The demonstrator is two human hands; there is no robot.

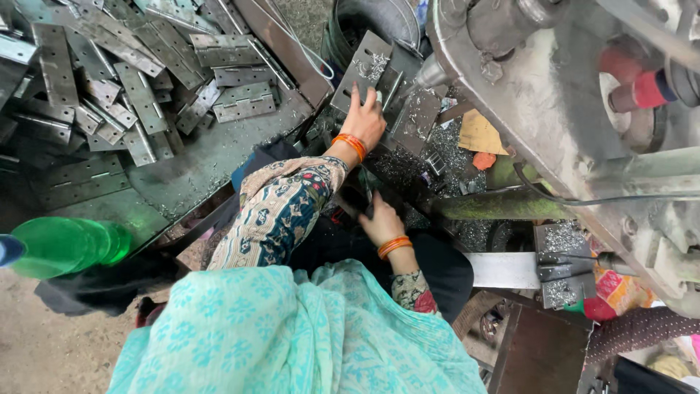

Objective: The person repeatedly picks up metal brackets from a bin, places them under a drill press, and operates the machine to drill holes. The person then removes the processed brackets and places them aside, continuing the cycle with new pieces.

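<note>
My left hand (363,119), with orange bangles at the wrist, presses flat on a grey metal hinge plate (370,67) that leans beside the machine. The fingers are spread over the plate's lower edge. My right hand (380,221), also with orange bangles, is lower, near my lap, its fingers curled around a thin dark piece that I cannot make out clearly. A patterned sleeve and a turquoise scarf cover my arms and chest.
A pile of grey metal hinge plates (131,80) lies on the tray at the left. A large grey machine (569,95) with red knobs fills the right. Metal shavings (452,157) cover the area below it. A green plastic bottle (65,246) lies at the left.
</note>
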